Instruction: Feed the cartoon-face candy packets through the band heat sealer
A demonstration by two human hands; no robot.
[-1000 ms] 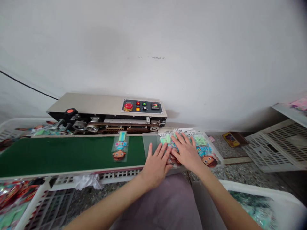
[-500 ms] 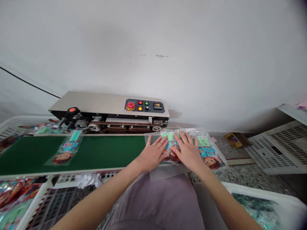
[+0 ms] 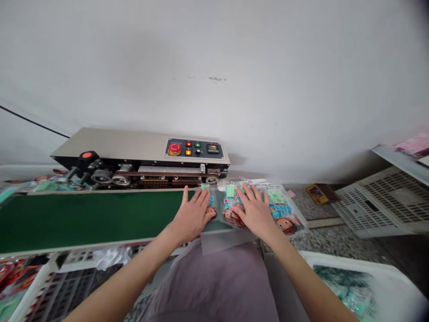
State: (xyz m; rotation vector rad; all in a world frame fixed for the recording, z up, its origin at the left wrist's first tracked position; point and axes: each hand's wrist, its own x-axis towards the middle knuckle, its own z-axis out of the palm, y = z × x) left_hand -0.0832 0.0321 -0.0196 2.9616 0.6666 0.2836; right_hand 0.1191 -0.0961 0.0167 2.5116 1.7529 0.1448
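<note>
My left hand lies flat, fingers spread, partly over a single clear plastic packet on the right part of the green conveyor belt. Under my right hand, also open with fingers spread, is a fanned row of similar packets. They have light green contents and printed cartoon faces, and they overlap towards the right. The band sealing machine stands behind the belt. Its panel shows lit buttons, a red stop knob and a lit display.
White crates with packets stand at the lower left. A white tub holding bagged items is at the lower right. Grey plastic crates and a small box are on the right. A wall rises behind the machine.
My left hand has moved left with one packet, away from the row under my right hand. The packet lying on the belt has travelled to the far left edge. The view has shifted slightly.
</note>
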